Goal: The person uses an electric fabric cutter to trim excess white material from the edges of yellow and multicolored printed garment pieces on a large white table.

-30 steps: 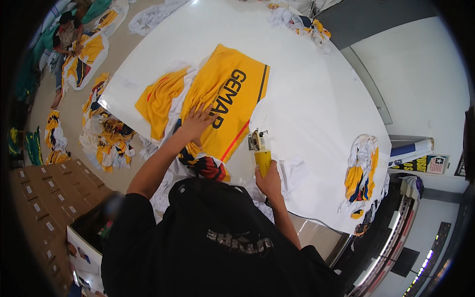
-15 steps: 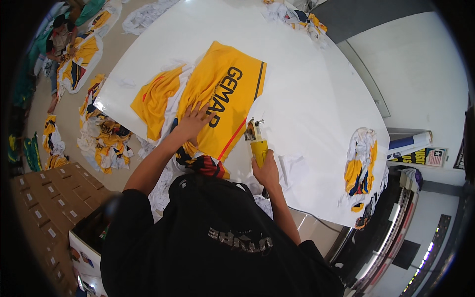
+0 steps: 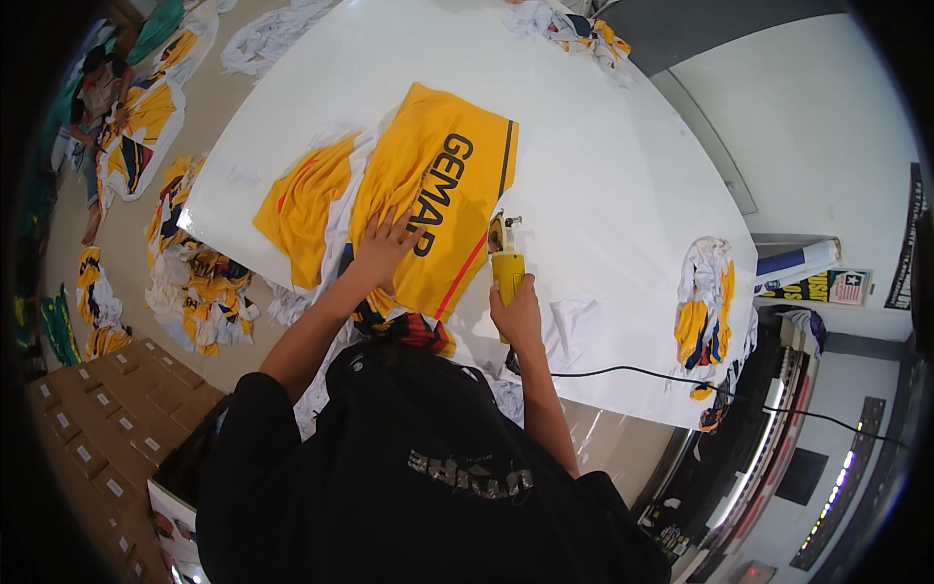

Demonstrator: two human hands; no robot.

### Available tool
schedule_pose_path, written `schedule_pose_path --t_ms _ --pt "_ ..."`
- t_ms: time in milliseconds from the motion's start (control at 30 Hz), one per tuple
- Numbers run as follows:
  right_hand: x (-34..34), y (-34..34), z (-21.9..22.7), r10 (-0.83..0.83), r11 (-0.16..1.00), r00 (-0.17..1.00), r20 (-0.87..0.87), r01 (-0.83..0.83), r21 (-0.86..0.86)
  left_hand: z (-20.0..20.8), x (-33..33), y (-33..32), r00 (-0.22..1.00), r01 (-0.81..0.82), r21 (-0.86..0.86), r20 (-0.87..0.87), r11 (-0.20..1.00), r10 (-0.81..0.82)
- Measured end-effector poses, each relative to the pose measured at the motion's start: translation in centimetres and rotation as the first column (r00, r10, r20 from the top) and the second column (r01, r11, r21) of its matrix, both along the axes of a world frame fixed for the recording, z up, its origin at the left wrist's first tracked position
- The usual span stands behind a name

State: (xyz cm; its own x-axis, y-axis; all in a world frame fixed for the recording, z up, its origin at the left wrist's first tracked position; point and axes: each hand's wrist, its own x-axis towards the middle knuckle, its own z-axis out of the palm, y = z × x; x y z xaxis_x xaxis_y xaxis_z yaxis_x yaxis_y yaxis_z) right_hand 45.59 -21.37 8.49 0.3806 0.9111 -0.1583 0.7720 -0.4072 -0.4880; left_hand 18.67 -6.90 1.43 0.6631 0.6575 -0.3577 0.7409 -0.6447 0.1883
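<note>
A yellow fabric panel (image 3: 394, 170) with dark lettering, a navy stripe and a red stripe lies spread on the white table (image 3: 603, 185). On its lower left part my left hand (image 3: 382, 255) lies flat, fingers spread. My right hand (image 3: 519, 313) is wrapped round the yellow body of a handheld electric cloth cutter (image 3: 508, 265). The cutter's metal head and round blade sit at the panel's right edge, beside the red stripe. Folded yellow and white fabric (image 3: 309, 200) rests to the left. Red and dark patterned cloth (image 3: 423, 331) bunches close to my body.
A black cord (image 3: 632, 369) runs rightward from the cutter. White scraps (image 3: 574, 331) lie right of my hand. Fabric piles (image 3: 705, 302) sit at the table's right and far edges. Left are floor heaps (image 3: 204, 292), cardboard boxes (image 3: 107, 419) and a seated person (image 3: 97, 97) handling cloth.
The cutter has moved slightly away from my body along the panel's edge. Its cord now stretches up across the table's right side. My left hand stays on the fabric; the view has shifted slightly.
</note>
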Motion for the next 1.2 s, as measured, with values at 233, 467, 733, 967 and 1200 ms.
schedule_pose_path --t_ms 233,467,733,967,1200 --pt "-1.5 4.1 -0.2 -0.130 0.991 0.992 -0.003 0.130 -0.014 0.3 0.0 0.0 1.000 -0.003 -0.009 0.013 1.000 0.003" --pt "-2.3 7.2 -1.2 -0.244 0.969 0.969 0.024 0.245 -0.041 1.2 -0.2 0.1 0.997 -0.018 -0.057 0.077 0.998 0.022" --pt "-3.2 10.0 -1.6 -0.338 0.941 0.940 0.046 0.339 -0.011 -3.3 -0.1 -1.2 0.979 -0.086 0.180 0.198 0.980 0.050" --pt "-3.5 11.7 -1.0 -0.419 0.906 0.906 0.060 0.421 -0.030 2.1 -0.5 0.1 0.998 0.010 -0.077 0.065 0.997 -0.005" --pt "-2.1 13.5 -2.2 -0.443 0.896 0.893 0.080 0.444 0.008 1.8 -0.6 0.2 0.999 0.036 -0.086 0.038 0.996 -0.033"
